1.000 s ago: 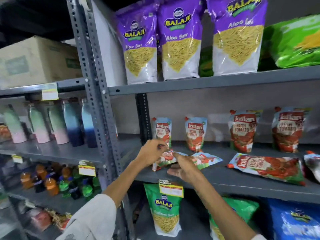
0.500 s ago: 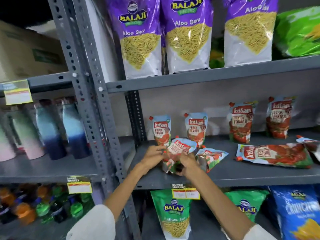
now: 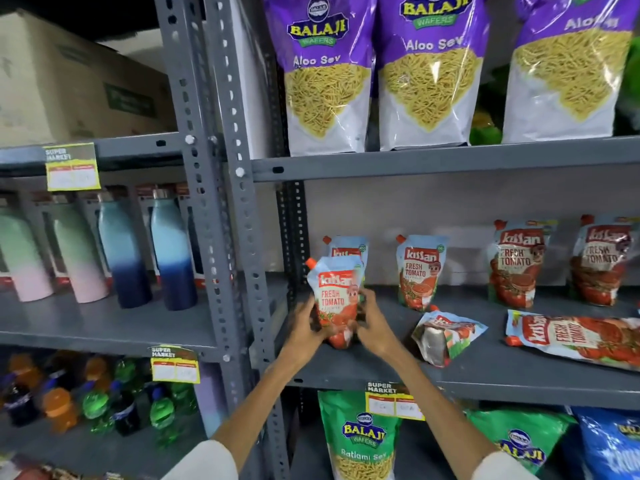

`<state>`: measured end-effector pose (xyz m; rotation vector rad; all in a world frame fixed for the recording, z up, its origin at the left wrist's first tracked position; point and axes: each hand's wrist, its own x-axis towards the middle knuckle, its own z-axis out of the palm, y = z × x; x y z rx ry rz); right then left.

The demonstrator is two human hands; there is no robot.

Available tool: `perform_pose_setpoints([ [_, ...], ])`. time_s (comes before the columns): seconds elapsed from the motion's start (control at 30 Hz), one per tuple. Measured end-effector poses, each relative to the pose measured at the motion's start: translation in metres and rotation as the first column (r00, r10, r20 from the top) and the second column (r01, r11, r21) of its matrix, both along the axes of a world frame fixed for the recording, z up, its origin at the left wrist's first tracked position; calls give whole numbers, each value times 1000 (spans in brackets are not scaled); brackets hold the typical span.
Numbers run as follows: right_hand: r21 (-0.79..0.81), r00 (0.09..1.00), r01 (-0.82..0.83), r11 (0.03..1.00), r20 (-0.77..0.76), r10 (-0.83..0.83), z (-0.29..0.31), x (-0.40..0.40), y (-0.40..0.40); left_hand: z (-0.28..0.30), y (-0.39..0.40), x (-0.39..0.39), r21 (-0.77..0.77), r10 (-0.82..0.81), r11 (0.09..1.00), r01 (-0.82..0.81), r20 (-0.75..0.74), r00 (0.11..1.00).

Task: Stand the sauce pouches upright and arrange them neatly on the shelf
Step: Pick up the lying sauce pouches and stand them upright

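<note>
Red-and-blue plastic marks the sauce pouch [image 3: 335, 299] held upright at the left end of the grey metal shelf [image 3: 485, 372], its orange cap at the upper left corner and its base touching or just above the shelf surface; which of the two cannot be told. The left hand [image 3: 304, 327] cups its left side and the right hand [image 3: 375, 329] its right side, fingers of both wrapped closely around the lower half of the pack.

Directly behind it stands a second pouch [image 3: 348, 247], mostly hidden, only its top showing. Further right along the back of the shelf stand three more upright: a small pouch [image 3: 419, 271], then two larger pouches [image 3: 517, 263] and [image 3: 604, 259]. Two packs lie flat nearer the front edge: a small fallen pouch [image 3: 446, 336] just right of the right hand, tilted with its silver base towards the camera, and a large fallen pouch [image 3: 575, 337] at the right with its cap pointing left.

A yellow price tag [image 3: 393, 400] hangs from the shelf's front lip. Purple snack bags [image 3: 429, 71] fill the shelf above, and a green snack bag [image 3: 360, 441] sits below. On the neighbouring rack to the left stand pastel bottles [image 3: 121, 251].
</note>
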<state>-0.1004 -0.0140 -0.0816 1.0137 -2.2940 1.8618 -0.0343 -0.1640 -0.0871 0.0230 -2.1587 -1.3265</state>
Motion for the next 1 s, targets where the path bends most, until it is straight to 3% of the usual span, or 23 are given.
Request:
perform_pose_setpoints([
  [0.13,11,998,56,998,-20,-56,-19,2,-4,-13,-6,0,43,43,998,-45,49,998],
  [0.23,64,999,45,997,-3,-45,-12,6,-2,-12,-2,3,72,-16,997,12,51,999],
  [0.3,108,998,50,993,31,-53,-5,8,5,-15,7,9,75,76,994,-80,57,995],
  [0.4,117,972,229,966,-78,-221,9,11,31,-15,28,15,26,382,924,-382,-121,916],
  [0.5,-17,870,475,880,-140,-473,28,9,77,0,61,9,100,220,974,-205,-181,958],
  [0.57,45,794,606,794,-107,-599,35,-1,115,15,85,-6,67,87,994,-83,-70,994],
  [0.63,296,737,661,690,-85,-670,34,-17,151,30,108,-24,-39,63,998,-59,122,990],
  [0.7,551,738,571,609,-18,-675,27,-27,175,42,127,-40,-58,27,998,-7,353,935],
  [0.77,701,821,415,580,-14,-571,22,-31,184,47,143,-53,8,-34,999,36,576,817],
  [0.87,735,929,259,627,-12,-370,18,-36,181,50,164,-63,177,-158,983,47,691,705],
  [1.0,578,897,229,784,188,-400,9,-41,182,48,178,-63,252,-202,967,41,657,726],
])
